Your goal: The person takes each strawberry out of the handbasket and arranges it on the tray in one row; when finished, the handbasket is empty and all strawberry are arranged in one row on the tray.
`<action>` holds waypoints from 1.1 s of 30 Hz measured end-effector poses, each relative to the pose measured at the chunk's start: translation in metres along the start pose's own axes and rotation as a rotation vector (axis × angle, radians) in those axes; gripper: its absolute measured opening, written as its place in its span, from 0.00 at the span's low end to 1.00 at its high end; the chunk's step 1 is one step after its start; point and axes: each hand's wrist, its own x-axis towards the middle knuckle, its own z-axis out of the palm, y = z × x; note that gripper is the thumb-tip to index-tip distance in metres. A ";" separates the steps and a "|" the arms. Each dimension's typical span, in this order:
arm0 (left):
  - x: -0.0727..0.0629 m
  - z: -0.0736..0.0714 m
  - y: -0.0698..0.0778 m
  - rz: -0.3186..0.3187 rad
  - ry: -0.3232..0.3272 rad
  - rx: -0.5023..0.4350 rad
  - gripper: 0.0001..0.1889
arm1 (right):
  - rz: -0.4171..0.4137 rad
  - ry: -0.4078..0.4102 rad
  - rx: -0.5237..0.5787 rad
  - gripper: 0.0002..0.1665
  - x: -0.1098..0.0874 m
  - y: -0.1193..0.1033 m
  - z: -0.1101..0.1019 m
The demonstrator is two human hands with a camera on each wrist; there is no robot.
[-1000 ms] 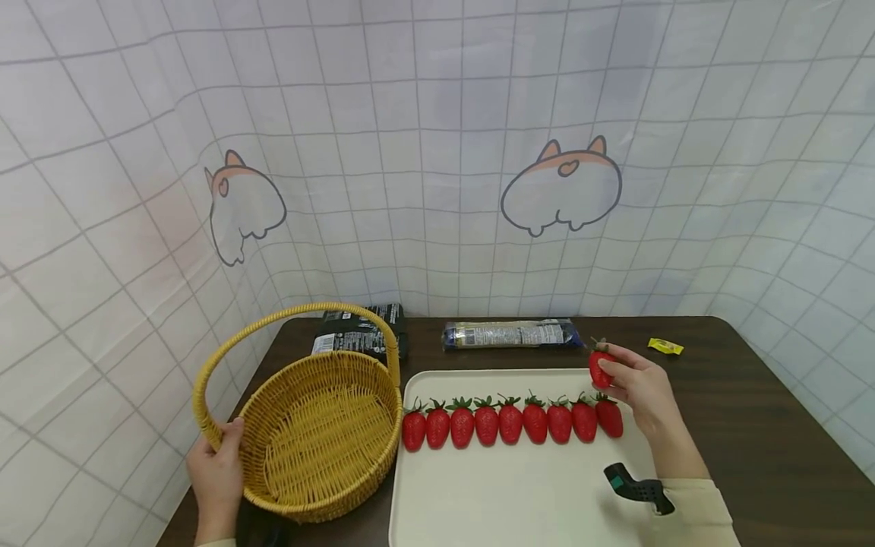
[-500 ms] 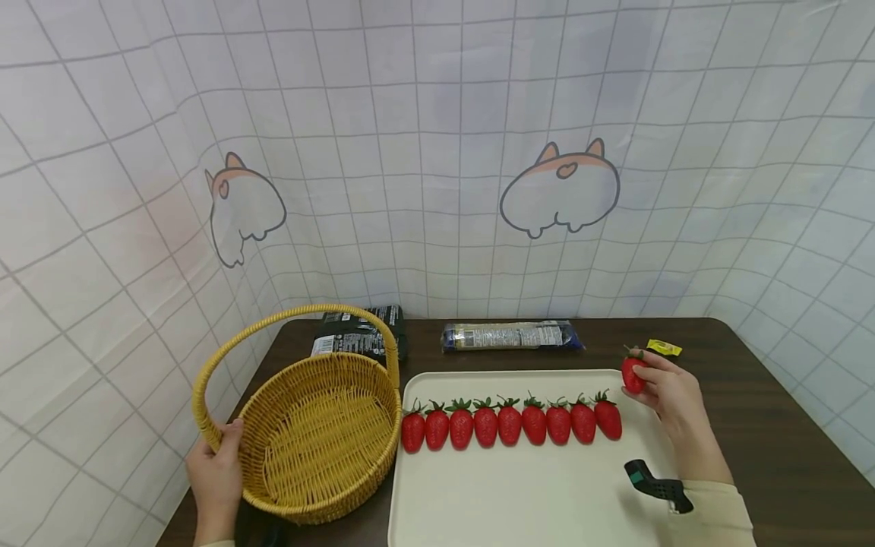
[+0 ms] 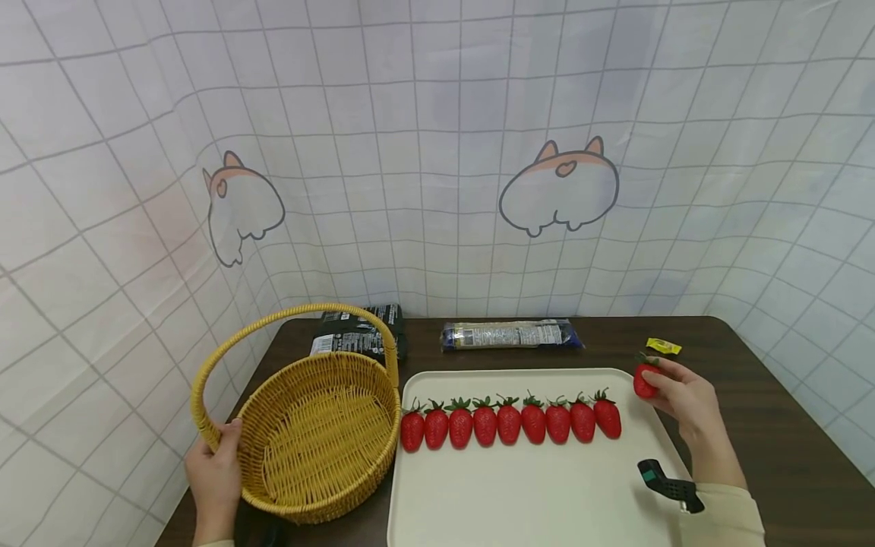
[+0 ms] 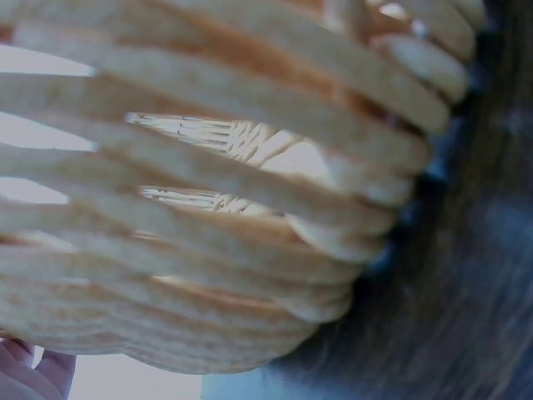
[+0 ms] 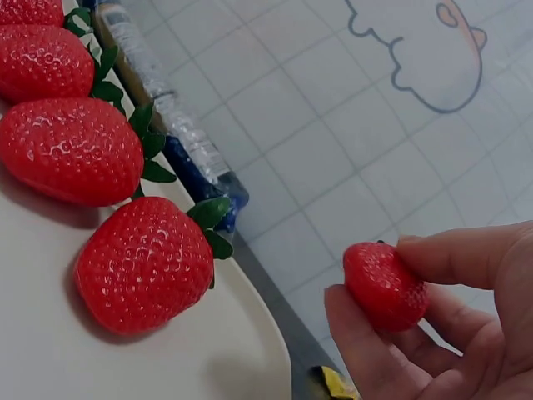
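My right hand point(image 3: 692, 401) pinches a red strawberry point(image 3: 645, 380) between thumb and fingers, over the tray's back right corner. The right wrist view shows this same strawberry point(image 5: 383, 286) raised above the tray's edge. A row of several strawberries point(image 3: 509, 424), leaves toward the back, lies across the cream tray point(image 3: 519, 497). At the left, my left hand point(image 3: 213, 475) grips the yellow wicker basket point(image 3: 328, 448) where its handle meets the rim; the basket tilts toward me and holds nothing. The woven basket wall point(image 4: 208, 167) fills most of the left wrist view.
Behind the basket lies a black package point(image 3: 358, 332). A long clear-and-blue packet point(image 3: 511, 334) rests behind the tray, and a small yellow wrapper point(image 3: 664, 346) sits beyond my right hand. The dark wooden table point(image 3: 772, 425) meets a white grid-patterned curtain point(image 3: 437, 190) at the back.
My right hand has carried its strawberry to the right, from above the row's end to the tray's back right corner. My left hand and the basket stay where they were.
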 end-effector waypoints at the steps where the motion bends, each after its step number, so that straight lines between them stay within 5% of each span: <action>1: 0.000 0.000 0.000 0.000 0.001 -0.002 0.18 | -0.006 -0.011 -0.015 0.38 0.000 0.001 -0.001; 11: 0.000 0.000 0.002 -0.019 -0.008 0.020 0.18 | -0.092 -0.133 -0.309 0.40 -0.001 0.006 -0.002; 33: 0.001 -0.001 -0.003 0.007 0.015 0.017 0.17 | -0.084 -0.205 -0.640 0.30 0.000 0.010 0.000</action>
